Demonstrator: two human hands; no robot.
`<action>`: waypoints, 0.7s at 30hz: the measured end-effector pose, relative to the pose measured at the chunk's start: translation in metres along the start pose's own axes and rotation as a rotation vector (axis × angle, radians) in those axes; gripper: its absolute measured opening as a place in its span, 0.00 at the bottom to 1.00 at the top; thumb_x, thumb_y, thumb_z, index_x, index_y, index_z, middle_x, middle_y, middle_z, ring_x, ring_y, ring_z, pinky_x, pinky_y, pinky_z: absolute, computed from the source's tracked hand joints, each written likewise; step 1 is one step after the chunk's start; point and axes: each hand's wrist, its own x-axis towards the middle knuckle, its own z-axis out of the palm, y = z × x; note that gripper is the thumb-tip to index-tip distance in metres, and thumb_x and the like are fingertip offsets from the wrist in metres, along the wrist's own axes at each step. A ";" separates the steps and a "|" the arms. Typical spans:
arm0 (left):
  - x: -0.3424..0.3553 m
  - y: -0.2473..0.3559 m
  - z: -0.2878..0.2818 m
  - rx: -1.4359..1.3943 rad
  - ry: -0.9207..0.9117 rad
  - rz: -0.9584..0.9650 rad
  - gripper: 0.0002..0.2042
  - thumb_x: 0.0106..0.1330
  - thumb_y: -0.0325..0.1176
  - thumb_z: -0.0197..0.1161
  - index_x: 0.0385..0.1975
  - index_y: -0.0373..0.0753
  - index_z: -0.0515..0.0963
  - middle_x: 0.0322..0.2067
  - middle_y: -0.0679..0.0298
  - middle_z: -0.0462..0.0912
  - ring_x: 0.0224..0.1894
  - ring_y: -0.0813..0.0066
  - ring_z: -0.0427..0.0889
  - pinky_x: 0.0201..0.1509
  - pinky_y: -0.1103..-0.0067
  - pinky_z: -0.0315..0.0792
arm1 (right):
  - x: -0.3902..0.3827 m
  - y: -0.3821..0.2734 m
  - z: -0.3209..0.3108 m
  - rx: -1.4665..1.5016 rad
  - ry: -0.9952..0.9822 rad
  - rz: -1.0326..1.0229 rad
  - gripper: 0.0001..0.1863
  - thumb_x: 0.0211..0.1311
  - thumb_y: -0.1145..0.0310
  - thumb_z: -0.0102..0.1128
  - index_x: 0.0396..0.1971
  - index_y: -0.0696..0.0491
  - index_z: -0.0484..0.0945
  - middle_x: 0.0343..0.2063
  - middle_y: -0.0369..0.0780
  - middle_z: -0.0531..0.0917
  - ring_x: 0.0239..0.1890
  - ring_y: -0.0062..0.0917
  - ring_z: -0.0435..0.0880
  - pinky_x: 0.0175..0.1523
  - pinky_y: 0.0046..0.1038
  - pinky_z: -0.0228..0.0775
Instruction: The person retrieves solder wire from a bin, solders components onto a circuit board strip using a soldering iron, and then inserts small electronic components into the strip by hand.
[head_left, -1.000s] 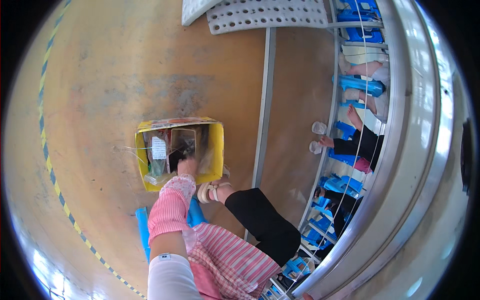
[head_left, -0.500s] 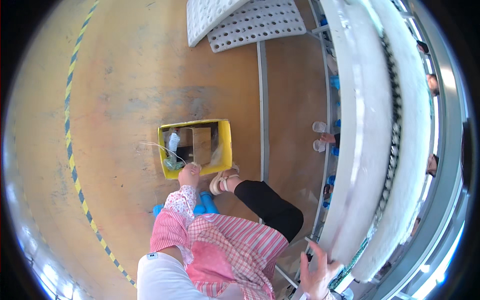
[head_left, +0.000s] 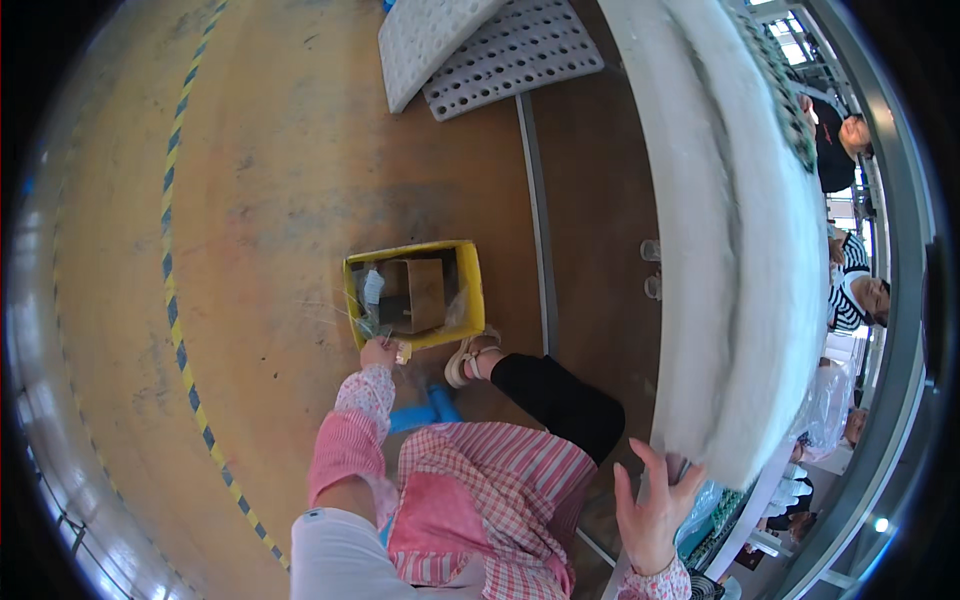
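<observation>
My left hand (head_left: 378, 352) is closed at the near edge of the yellow box (head_left: 462, 294). A small pale scrap shows by its fingertips, too small to make out, and thin whitish strands stick out beside it. The box stands on the floor holding a brown cardboard box (head_left: 426, 296) and crumpled clear plastic (head_left: 373, 286). My right hand (head_left: 650, 510) is at the near end of a long white fluffy padded strip (head_left: 735, 350) along the bench, fingers apart. Whether it touches the padding I cannot tell.
Perforated white boards (head_left: 515, 58) lie at the top beside a metal rail (head_left: 536, 215). A striped tape line (head_left: 172, 262) runs down the floor. My foot (head_left: 470, 362) and blue plastic pieces (head_left: 440, 402) are below the box. Co-workers (head_left: 838, 143) sit across the bench.
My left hand has drawn back from inside the yellow box to its near edge. My right hand has come into view and moved up to the padding. The view has shifted toward the bench.
</observation>
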 end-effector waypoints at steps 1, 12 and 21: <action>0.011 -0.001 0.007 0.015 -0.008 -0.012 0.14 0.60 0.41 0.63 0.36 0.37 0.82 0.33 0.52 0.85 0.39 0.53 0.85 0.43 0.66 0.77 | -0.001 -0.001 0.001 -0.012 0.022 -0.025 0.23 0.50 0.70 0.72 0.49 0.44 0.80 0.43 0.54 0.68 0.45 0.51 0.69 0.50 0.44 0.64; 0.094 -0.008 0.040 0.077 0.128 -0.374 0.15 0.59 0.34 0.60 0.39 0.28 0.78 0.38 0.41 0.83 0.45 0.45 0.82 0.50 0.61 0.75 | 0.006 -0.007 0.002 -0.122 -0.109 -0.082 0.16 0.56 0.74 0.69 0.45 0.55 0.81 0.41 0.41 0.85 0.39 0.32 0.87 0.42 0.28 0.78; 0.054 0.071 0.106 0.017 -0.315 0.359 0.14 0.58 0.34 0.60 0.44 0.40 0.78 0.35 0.48 0.84 0.39 0.50 0.84 0.45 0.63 0.77 | -0.003 0.004 0.003 -0.111 -0.143 -0.054 0.20 0.54 0.77 0.69 0.48 0.56 0.79 0.42 0.45 0.85 0.43 0.35 0.86 0.49 0.31 0.77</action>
